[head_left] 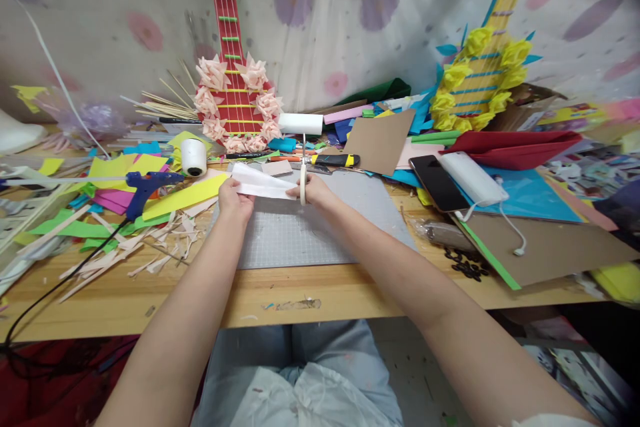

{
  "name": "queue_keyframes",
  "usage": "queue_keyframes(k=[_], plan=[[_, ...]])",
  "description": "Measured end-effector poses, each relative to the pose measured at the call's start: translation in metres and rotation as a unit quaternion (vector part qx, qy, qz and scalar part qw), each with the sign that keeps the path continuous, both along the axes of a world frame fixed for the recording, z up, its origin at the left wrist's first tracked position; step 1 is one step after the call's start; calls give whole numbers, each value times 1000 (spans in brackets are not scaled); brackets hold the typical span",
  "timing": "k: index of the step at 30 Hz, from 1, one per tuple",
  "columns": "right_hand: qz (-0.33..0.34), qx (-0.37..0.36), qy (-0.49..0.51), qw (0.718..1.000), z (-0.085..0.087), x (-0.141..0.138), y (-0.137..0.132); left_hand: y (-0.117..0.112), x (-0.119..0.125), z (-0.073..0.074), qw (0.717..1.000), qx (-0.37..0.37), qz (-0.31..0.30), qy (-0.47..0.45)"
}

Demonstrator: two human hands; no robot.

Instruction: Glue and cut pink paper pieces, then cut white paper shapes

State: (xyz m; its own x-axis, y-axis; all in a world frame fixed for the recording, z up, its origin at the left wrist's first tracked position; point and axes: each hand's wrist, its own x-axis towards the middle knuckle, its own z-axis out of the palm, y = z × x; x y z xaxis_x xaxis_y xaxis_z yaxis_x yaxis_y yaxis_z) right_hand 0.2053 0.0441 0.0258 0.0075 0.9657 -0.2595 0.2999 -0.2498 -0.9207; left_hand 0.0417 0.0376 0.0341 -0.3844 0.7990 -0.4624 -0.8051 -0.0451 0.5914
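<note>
My left hand point(234, 199) is closed on the near left edge of a folded white sheet of paper point(263, 182), holding it just above the grey cutting mat point(320, 227). My right hand point(314, 189) grips white-handled scissors point(303, 173), whose blades point away from me past the paper's right end. Both forearms reach forward over the wooden table edge point(310, 297).
A blue glue gun point(145, 188) with a black cord lies left among coloured paper sheets and wood scraps. A white tape roll point(193, 157), a yellow utility knife point(336, 160), a phone point(439, 182), a white power bank point(471, 178), brown cardboard point(545, 247) and two paper guitars point(235, 90) surround the mat.
</note>
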Motion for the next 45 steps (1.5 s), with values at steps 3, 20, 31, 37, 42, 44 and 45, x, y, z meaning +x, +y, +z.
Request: queue_keyframes(k=[3,20,31,37,42,44,45], plan=[[-15,-20,17,1000,1,0,-1,-4,-1,1,999,23,-27,-2],[-20,-74,114,990,13,6,-8,-5,-10,-5,990,79,-97,-63],[-29,-58,129,989,8,7,-5,-4,-11,-8,989,88,-85,-78],[-46,-59,113,991,9,5,-6,-16,2,-4,981,90,-158,-71],[-40,-49,121,991,5,3,-4,-27,19,-8,974,16,-216,61],[-34,-45,117,992,4,4,-4,-29,25,-11,970,9,-216,108],[-32,-42,113,992,4,4,-4,-29,27,-12,969,10,-214,122]])
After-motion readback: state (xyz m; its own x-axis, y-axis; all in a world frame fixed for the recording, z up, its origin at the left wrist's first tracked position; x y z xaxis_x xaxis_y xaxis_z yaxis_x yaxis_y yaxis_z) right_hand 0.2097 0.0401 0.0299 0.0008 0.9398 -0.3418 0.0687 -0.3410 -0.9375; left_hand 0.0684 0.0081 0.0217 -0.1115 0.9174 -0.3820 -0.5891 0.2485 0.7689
